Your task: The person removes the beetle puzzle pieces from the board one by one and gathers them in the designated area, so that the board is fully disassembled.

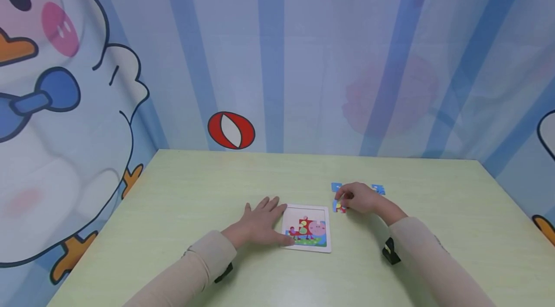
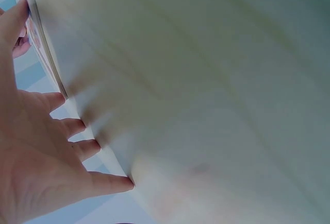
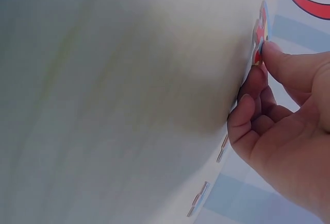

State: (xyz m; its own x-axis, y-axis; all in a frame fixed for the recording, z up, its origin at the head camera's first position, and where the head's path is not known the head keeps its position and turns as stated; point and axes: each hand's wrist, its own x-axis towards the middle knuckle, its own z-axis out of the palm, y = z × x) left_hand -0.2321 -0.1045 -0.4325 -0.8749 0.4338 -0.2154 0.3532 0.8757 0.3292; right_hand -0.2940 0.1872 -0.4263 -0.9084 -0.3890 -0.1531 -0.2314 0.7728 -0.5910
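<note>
My left hand (image 1: 260, 226) lies with fingers spread at the left side of a white-framed jigsaw tray (image 1: 310, 250), its thumb over the lower left corner and its index finger at the upper left. In the tray, joined pieces (image 1: 310, 230) show a pink pig figure in red above green grass; the upper part is bare white. Beyond the tray's upper right corner, my right hand (image 1: 362, 198) pinches a red, yellow and blue puzzle piece (image 1: 339, 207) between thumb and fingers. The right wrist view shows this piece (image 3: 262, 28) tilted up at the thumb tip, close to the tabletop.
Behind the right hand lie loose blue puzzle pieces, one (image 1: 336, 186) to the left and another (image 1: 379, 189) to the right, partly hidden by the hand. The pale table (image 1: 195, 177) ends at a striped blue backdrop (image 1: 312, 56) with cartoon prints.
</note>
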